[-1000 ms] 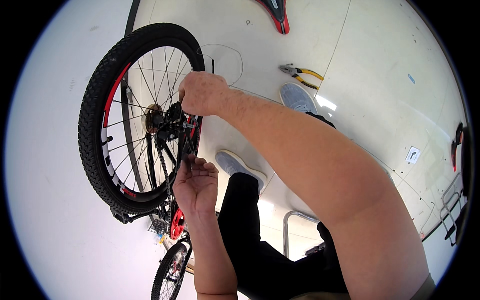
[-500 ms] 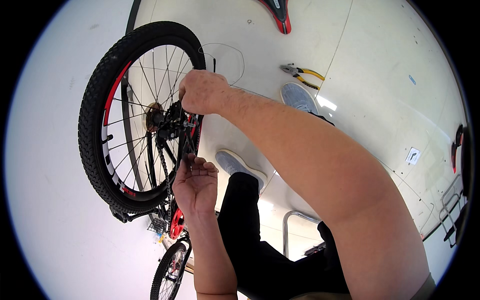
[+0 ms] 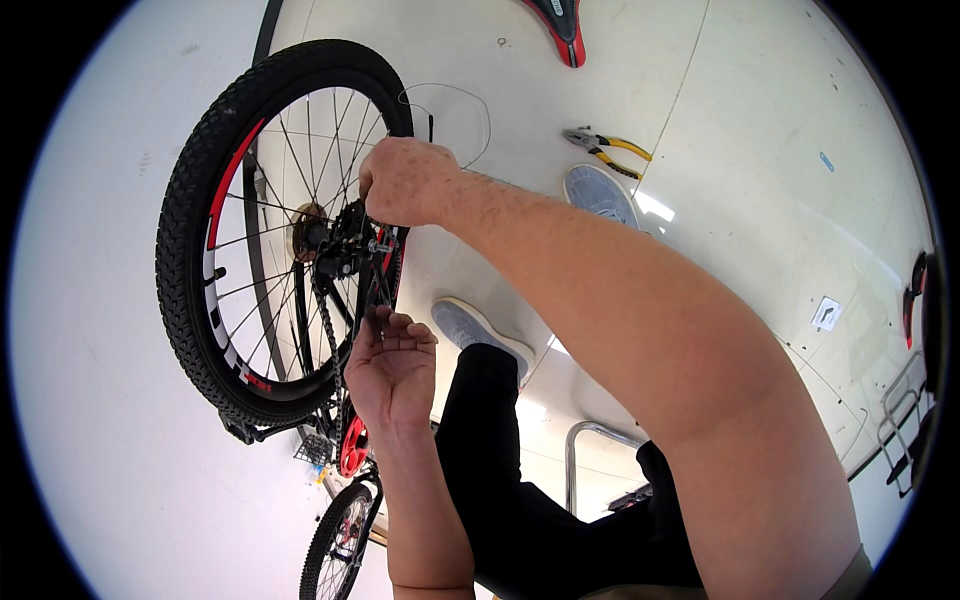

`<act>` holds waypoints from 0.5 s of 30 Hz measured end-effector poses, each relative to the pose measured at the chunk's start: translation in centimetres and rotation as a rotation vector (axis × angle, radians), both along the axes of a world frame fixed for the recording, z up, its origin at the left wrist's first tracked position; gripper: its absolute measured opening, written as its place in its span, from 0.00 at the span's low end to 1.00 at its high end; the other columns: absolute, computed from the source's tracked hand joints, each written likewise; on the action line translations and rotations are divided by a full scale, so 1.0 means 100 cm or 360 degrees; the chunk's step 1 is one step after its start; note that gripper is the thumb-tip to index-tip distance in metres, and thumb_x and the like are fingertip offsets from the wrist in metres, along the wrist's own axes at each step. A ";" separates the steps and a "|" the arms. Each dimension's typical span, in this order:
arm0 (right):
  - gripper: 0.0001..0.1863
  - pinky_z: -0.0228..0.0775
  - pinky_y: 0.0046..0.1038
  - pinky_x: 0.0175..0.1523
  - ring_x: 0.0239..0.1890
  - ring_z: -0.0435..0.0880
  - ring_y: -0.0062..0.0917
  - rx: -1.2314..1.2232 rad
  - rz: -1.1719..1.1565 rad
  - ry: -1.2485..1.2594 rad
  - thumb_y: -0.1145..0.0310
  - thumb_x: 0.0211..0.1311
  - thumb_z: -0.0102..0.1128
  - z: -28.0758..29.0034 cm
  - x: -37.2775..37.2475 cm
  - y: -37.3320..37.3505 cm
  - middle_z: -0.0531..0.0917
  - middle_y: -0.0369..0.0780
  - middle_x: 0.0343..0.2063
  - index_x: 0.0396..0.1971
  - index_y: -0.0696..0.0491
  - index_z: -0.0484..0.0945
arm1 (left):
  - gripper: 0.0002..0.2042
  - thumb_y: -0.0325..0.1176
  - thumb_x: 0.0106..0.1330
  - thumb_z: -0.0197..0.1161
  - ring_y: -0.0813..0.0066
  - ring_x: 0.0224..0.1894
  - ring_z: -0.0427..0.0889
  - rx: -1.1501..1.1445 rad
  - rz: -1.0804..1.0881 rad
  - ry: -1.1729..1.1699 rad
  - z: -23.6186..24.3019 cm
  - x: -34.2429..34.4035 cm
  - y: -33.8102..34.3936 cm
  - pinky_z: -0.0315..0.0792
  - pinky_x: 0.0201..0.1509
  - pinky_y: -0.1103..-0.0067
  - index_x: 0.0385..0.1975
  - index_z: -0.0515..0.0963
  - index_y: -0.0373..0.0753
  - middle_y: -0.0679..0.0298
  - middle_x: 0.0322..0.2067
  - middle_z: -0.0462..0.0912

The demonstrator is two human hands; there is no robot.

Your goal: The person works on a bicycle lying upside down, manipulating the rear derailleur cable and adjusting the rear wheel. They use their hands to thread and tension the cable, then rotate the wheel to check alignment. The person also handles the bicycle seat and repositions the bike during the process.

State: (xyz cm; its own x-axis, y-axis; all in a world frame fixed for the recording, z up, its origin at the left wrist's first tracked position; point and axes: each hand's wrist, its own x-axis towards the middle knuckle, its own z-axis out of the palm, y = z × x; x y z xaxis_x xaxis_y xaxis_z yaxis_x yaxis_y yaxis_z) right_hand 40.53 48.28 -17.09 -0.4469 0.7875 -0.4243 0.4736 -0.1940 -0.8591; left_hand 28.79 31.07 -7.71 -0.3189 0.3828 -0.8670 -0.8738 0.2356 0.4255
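Observation:
A bicycle's rear wheel (image 3: 185, 270), with a black knobbly tyre and a red-and-white-marked rim, stands at the left. My right hand (image 3: 410, 182) is closed in a fist beside the rear derailleur (image 3: 345, 255), knuckles up; what its fingers grip is hidden. A thin cable (image 3: 488, 120) loops out behind this hand, and a short black piece (image 3: 430, 128) stands next to it. Below, my left hand (image 3: 395, 370) is palm up, thumb and forefinger pinched against the dark frame by the chain (image 3: 328, 335). Whatever lies between those fingertips cannot be made out.
Pliers with yellow-and-black handles (image 3: 608, 148) lie on the tiled floor near my shoe (image 3: 598, 192). Farther off is a black-and-red saddle (image 3: 560, 30). A red chainring (image 3: 352, 447) and another bicycle wheel (image 3: 318, 545) are at lower left. A metal tube frame (image 3: 572, 460) stands by my legs.

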 end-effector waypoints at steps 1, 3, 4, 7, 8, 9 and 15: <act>0.12 0.78 0.39 0.50 0.43 0.88 0.38 0.0006 -0.0006 0.0007 0.69 0.48 0.58 0.000 0.000 0.000 0.89 0.43 0.35 0.31 0.49 0.89 | 0.08 0.32 0.75 0.56 0.68 0.41 0.80 0.0001 0.0002 -0.0002 0.000 0.000 0.000 0.73 0.47 0.70 0.42 0.80 0.35 0.63 0.38 0.83; 0.12 0.77 0.39 0.50 0.43 0.88 0.39 0.0018 -0.0019 0.0021 0.69 0.48 0.58 0.000 0.000 0.000 0.89 0.42 0.35 0.31 0.49 0.89 | 0.08 0.32 0.75 0.56 0.68 0.41 0.80 0.0004 0.0006 -0.0007 -0.001 0.000 0.000 0.73 0.47 0.70 0.42 0.80 0.36 0.63 0.38 0.83; 0.14 0.78 0.39 0.52 0.44 0.88 0.38 0.0020 0.0012 0.0019 0.70 0.48 0.57 0.003 0.001 0.001 0.89 0.42 0.36 0.33 0.48 0.89 | 0.08 0.32 0.75 0.56 0.68 0.41 0.80 0.0003 0.0009 -0.0007 -0.001 -0.001 0.000 0.73 0.47 0.70 0.42 0.80 0.36 0.63 0.38 0.83; 0.18 0.78 0.37 0.54 0.48 0.87 0.36 0.0026 0.0075 0.0046 0.73 0.48 0.56 0.011 0.003 0.003 0.89 0.40 0.40 0.37 0.46 0.90 | 0.08 0.32 0.75 0.56 0.68 0.42 0.80 0.0001 0.0016 -0.0002 0.000 -0.001 -0.001 0.73 0.47 0.70 0.42 0.80 0.36 0.63 0.38 0.83; 0.18 0.78 0.37 0.54 0.47 0.87 0.36 0.0027 0.0076 0.0077 0.73 0.48 0.56 0.013 0.003 0.003 0.89 0.40 0.39 0.37 0.46 0.90 | 0.08 0.32 0.75 0.56 0.68 0.42 0.80 0.0001 0.0015 0.0003 0.001 -0.001 -0.001 0.73 0.47 0.70 0.42 0.80 0.36 0.63 0.38 0.82; 0.18 0.78 0.37 0.54 0.47 0.87 0.36 0.0028 0.0077 0.0108 0.73 0.47 0.56 0.015 0.003 0.003 0.89 0.41 0.39 0.37 0.47 0.90 | 0.08 0.32 0.75 0.56 0.68 0.42 0.80 0.0002 0.0016 0.0009 0.001 -0.002 -0.001 0.73 0.47 0.70 0.42 0.80 0.36 0.63 0.38 0.82; 0.15 0.78 0.36 0.54 0.47 0.87 0.36 -0.0001 0.0127 0.0055 0.69 0.51 0.59 0.008 -0.002 0.006 0.89 0.41 0.39 0.38 0.49 0.90 | 0.08 0.32 0.76 0.55 0.68 0.42 0.80 0.0005 0.0012 0.0006 0.002 0.000 0.000 0.73 0.47 0.70 0.43 0.79 0.36 0.63 0.38 0.82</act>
